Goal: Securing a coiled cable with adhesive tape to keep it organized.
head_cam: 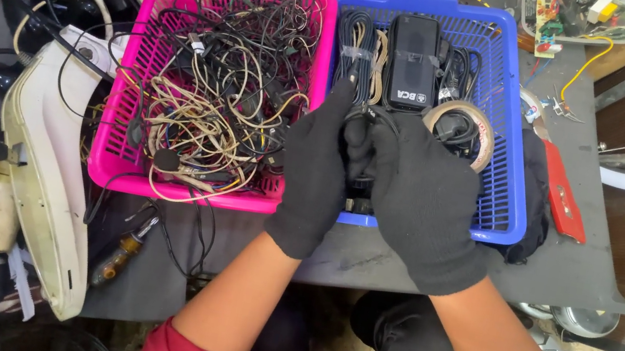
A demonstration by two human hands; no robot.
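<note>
Head view looked straight down on a grey worktable (567, 269), and both hands, in black knit gloves, were together over the near edge of the blue basket (504, 216). Left hand (315, 172) was curled, fingers pointing up, wrapped around a bundle of black cable (357, 151). Right hand (423, 198) was closed against the same bundle from the other side, thumb tucked in toward the left glove. So the cable sat pinched between the two palms, just above the basket's front rim, one black lead poking out past the fingertips.

Behind the hands, inside the blue basket, lay a black rectangular device (410, 61), coiled cords beside it, and a roll of brown tape (468, 130) touching the right glove's knuckle side. Just to the left stood the pink basket (129, 85), crammed with tangled black and cream wires (216, 92). A red-handled cutter (561, 196) lay on the table right of the blue basket, and a screwdriver (120, 253) sat near the front edge.
</note>
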